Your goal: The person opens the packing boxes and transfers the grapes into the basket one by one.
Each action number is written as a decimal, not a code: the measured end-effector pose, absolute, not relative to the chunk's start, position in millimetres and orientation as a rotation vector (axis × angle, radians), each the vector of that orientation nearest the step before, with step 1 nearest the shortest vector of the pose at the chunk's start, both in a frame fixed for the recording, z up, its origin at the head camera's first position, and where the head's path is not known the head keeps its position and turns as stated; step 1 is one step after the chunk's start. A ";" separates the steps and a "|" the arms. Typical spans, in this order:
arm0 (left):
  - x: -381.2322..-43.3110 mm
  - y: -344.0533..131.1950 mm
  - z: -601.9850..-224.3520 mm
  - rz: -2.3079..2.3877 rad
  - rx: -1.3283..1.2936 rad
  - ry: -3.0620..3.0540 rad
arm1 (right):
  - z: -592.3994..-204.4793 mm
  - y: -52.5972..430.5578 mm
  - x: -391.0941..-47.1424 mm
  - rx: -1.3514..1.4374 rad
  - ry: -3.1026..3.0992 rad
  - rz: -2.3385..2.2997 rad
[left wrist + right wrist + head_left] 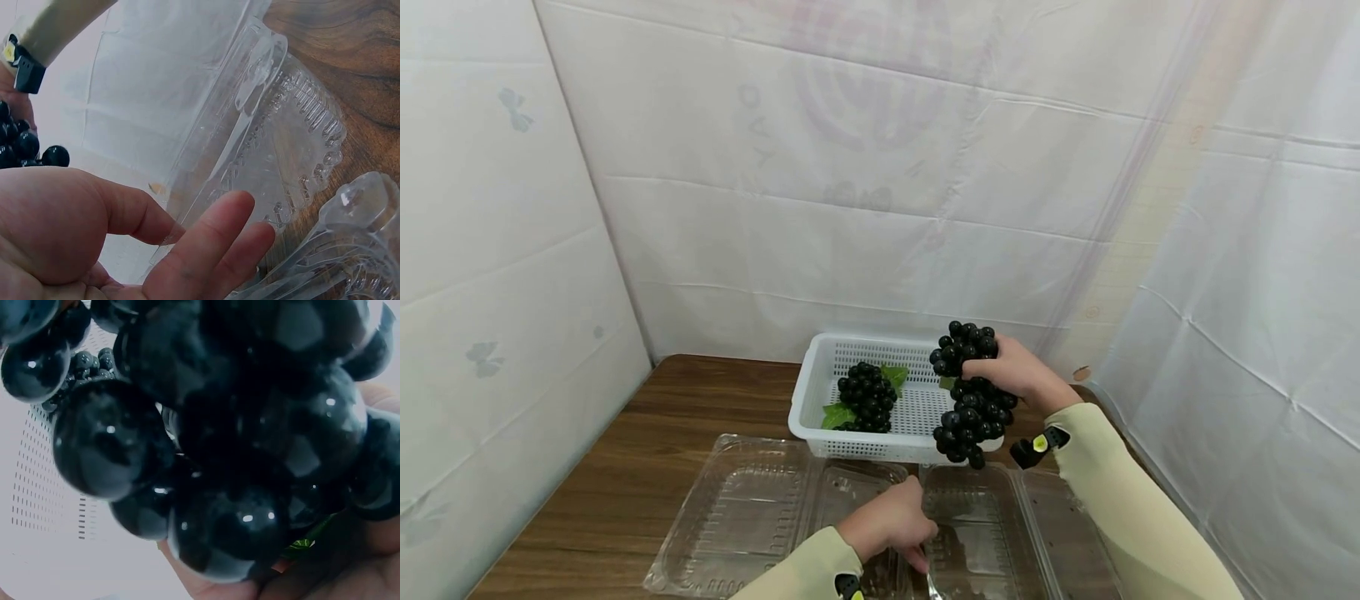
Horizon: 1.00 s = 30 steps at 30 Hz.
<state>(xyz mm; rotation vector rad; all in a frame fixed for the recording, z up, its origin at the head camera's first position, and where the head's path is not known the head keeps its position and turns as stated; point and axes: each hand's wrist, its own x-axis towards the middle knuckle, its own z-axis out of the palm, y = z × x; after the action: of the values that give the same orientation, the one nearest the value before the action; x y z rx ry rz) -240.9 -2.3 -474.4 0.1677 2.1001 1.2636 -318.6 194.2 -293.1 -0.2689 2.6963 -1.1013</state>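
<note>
My right hand (1018,371) grips a bunch of black grapes (973,421) above the right end of the white basket (801,400). The dark fruit hangs above and below the thumb and fills most of the right wrist view, with a bit of green leaf (300,544) showing. Another black bunch (868,396) with green leaves lies in the basket's left half. Low in front, my left hand (891,521) pinches the near edge of an opened clear plastic clamshell box (973,533). The left wrist view shows its thumb and fingers at the thin plastic rim (206,169).
A second opened clear box (737,517) lies to the left on the brown wooden table (587,517), its right part beside my left hand. White sheets (850,250) hang behind and on both sides, close to the table's back edge.
</note>
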 end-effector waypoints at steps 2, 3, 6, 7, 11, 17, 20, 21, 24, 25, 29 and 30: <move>-244.0 -2.9 -479.2 1.240 0.182 2.107 | -293.7 193.2 -323.8 -0.283 2.705 -1.101; -242.8 -2.8 -478.5 1.250 0.181 2.113 | -294.5 192.8 -326.7 -0.286 2.705 -1.109; -237.0 -3.2 -468.1 1.269 0.172 2.116 | -297.2 191.9 -334.5 -0.298 2.722 -1.096; -234.1 -3.9 -463.2 1.275 0.168 2.113 | -298.3 191.8 -337.2 -0.297 2.733 -1.078; -224.7 -4.3 -448.6 1.296 0.146 2.101 | -301.9 189.9 -345.2 -0.298 2.771 -1.039; -224.8 -3.7 -447.7 1.278 0.130 2.102 | -307.7 186.3 -356.0 -0.310 2.806 -1.058; -229.5 -3.0 -455.8 1.275 0.136 2.115 | -312.0 184.8 -362.0 -0.310 2.826 -1.080; -231.1 -2.6 -459.0 1.270 0.140 2.121 | -313.3 184.2 -363.6 -0.306 2.809 -1.116; -237.0 -1.6 -469.0 1.243 0.160 2.136 | -318.3 182.5 -368.9 -0.285 2.780 -1.183; -236.6 -1.8 -469.2 1.245 0.167 2.136 | -320.1 181.8 -370.4 -0.272 2.769 -1.206; -235.0 -2.0 -467.7 1.257 0.178 2.136 | -326.5 179.0 -376.4 -0.229 2.739 -1.259; -233.4 -2.2 -464.8 1.267 0.173 2.130 | -328.0 178.0 -378.1 -0.218 2.746 -1.257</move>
<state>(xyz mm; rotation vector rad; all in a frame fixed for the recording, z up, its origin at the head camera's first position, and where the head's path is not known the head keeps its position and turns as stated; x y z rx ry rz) -233.4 -2.2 -464.8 0.1726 2.1299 1.2668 -378.1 178.0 -328.0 -0.2181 2.7456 -1.2566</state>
